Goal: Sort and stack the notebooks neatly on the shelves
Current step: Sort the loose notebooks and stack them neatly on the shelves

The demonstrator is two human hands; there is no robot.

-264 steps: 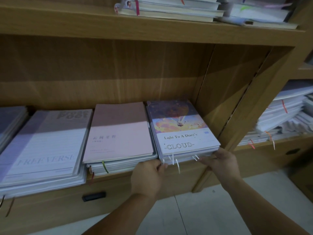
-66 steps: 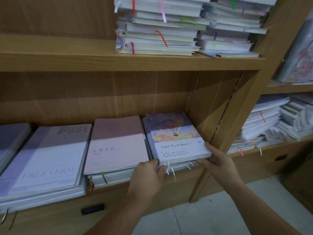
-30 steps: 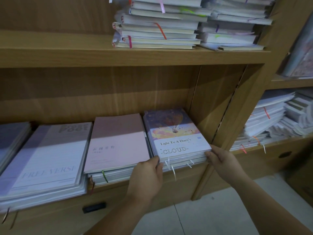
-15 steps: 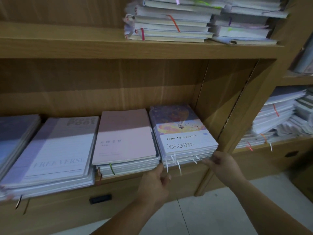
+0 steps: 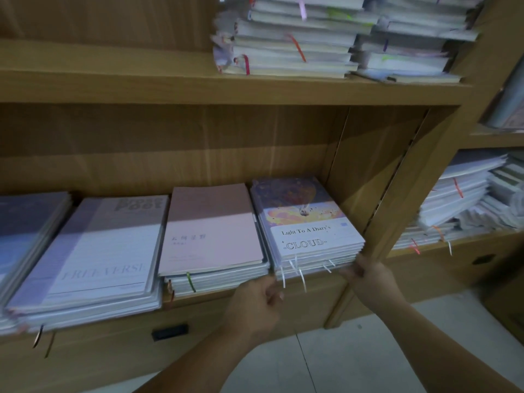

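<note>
Lower shelf (image 5: 204, 303) looks mostly done: cloud notebook stack (image 5: 309, 222) sits at its right end, right hand (image 5: 371, 282) pinching its front corner, left hand (image 5: 255, 304) grip too blurry to tell, upper piles (image 5: 289, 46) look messy

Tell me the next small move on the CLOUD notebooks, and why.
Probably push the CLOUD notebook stack square from the front with both hands. The left hand sits at its front-left corner, the right hand touches its front-right corner, and the lower notebooks look slightly staggered along the front edge.
</note>
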